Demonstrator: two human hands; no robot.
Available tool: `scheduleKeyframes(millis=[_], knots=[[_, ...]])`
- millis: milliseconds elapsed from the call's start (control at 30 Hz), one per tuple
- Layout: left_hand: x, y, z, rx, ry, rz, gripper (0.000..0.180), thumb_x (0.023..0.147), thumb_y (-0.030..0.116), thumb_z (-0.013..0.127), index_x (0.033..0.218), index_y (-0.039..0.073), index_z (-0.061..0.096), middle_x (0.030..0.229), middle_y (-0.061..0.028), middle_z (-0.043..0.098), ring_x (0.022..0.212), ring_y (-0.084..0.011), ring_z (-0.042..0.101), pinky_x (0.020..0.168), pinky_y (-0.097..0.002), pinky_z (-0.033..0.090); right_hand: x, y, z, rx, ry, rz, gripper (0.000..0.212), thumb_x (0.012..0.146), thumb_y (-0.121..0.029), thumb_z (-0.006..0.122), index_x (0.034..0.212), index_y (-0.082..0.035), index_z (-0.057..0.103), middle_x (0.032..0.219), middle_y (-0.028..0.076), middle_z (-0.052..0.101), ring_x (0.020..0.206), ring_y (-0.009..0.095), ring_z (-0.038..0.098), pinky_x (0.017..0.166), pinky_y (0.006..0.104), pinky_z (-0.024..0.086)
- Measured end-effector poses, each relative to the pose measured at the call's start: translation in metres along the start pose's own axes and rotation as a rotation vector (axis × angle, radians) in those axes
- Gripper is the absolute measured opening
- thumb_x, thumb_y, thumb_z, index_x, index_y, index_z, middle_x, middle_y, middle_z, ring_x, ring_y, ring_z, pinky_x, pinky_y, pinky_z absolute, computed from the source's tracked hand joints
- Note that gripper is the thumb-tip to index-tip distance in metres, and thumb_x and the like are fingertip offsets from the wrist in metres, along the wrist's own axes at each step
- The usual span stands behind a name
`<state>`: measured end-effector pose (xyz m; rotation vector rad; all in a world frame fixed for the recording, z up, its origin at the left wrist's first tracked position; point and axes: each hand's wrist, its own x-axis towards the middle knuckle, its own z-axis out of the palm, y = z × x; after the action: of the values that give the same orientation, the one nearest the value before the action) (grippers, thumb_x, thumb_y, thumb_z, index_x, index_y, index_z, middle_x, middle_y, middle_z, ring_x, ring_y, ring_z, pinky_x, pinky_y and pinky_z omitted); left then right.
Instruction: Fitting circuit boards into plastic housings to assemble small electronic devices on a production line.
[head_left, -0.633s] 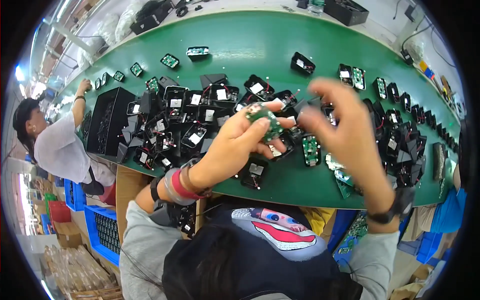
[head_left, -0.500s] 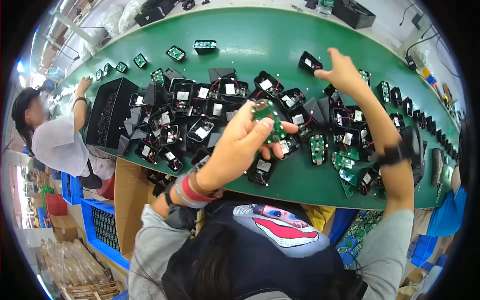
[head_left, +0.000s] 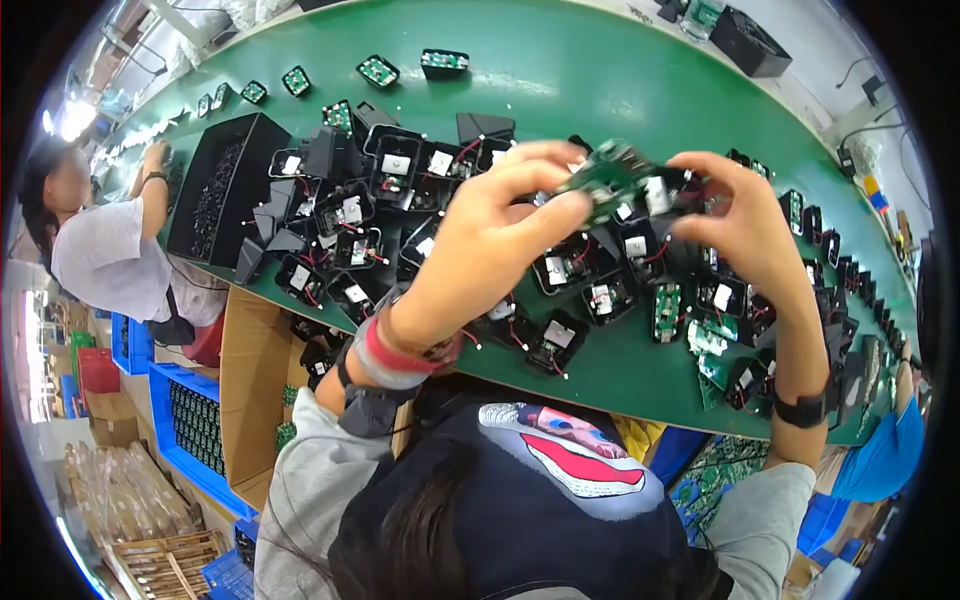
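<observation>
A green circuit board (head_left: 608, 183), slightly blurred, is pinched between the thumb and fingers of my left hand (head_left: 505, 225), raised over the middle of the table. Facing it is my right hand (head_left: 745, 215), with thumb and fingers closed around a small black plastic housing (head_left: 690, 192) that has a white block inside. Board and housing are close together; whether they touch I cannot tell. Beneath both hands lie several open black housings (head_left: 555, 345) with white blocks and thin red wires. One housing fitted with a green board (head_left: 667, 312) lies below my right hand.
The green table (head_left: 590, 80) carries a row of board-filled housings (head_left: 378, 70) along its far side. A black bin (head_left: 258, 135) of small dark parts stands left, near a person (head_left: 110, 235). Loose boards (head_left: 710, 345) lie near the front edge. A cardboard box (head_left: 255, 375) sits below.
My right hand has come back toward my left hand, bringing a black housing from the far right. My left hand has lifted the circuit board farther up and right. The view has shifted a little.
</observation>
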<state>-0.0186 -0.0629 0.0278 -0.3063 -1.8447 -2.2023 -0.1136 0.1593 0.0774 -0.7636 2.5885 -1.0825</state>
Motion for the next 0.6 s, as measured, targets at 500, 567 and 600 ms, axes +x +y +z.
scheduleKeyframes(millis=[500,567,600], knots=[[-0.011,-0.011,0.072,-0.239,-0.214,-0.500,0.016,0.092,0.020,0.055,0.088,0.004,0.056,0.087,0.0003,0.059,0.071,-0.0055,0.056,0.057,-0.0235,0.052,-0.090,0.008,0.045,0.711,0.171,-0.017,0.022,0.084,-0.002,0.062,0.104,0.005,0.057,0.096,0.005,0.054,0.083,0.010,0.056,0.070,0.0218,0.048],[-0.015,-0.017,0.071,-0.277,-0.216,-0.494,0.016,0.092,0.019,0.054,0.088,0.004,0.056,0.093,-0.0010,0.059,0.072,-0.0058,0.056,0.057,-0.0235,0.053,-0.092,0.011,0.049,0.782,0.190,-0.018,0.019,0.084,-0.001,0.061,0.102,0.005,0.058,0.098,0.005,0.054,0.084,0.010,0.056,0.070,0.0223,0.048],[-0.017,-0.019,0.070,-0.319,-0.222,-0.482,0.015,0.093,0.018,0.053,0.088,0.004,0.056,0.098,-0.0022,0.059,0.074,-0.0062,0.056,0.057,-0.0236,0.053,-0.092,0.011,0.051,0.845,0.214,-0.021,0.017,0.084,0.000,0.061,0.099,0.006,0.058,0.099,0.006,0.055,0.085,0.010,0.056,0.071,0.0229,0.049]])
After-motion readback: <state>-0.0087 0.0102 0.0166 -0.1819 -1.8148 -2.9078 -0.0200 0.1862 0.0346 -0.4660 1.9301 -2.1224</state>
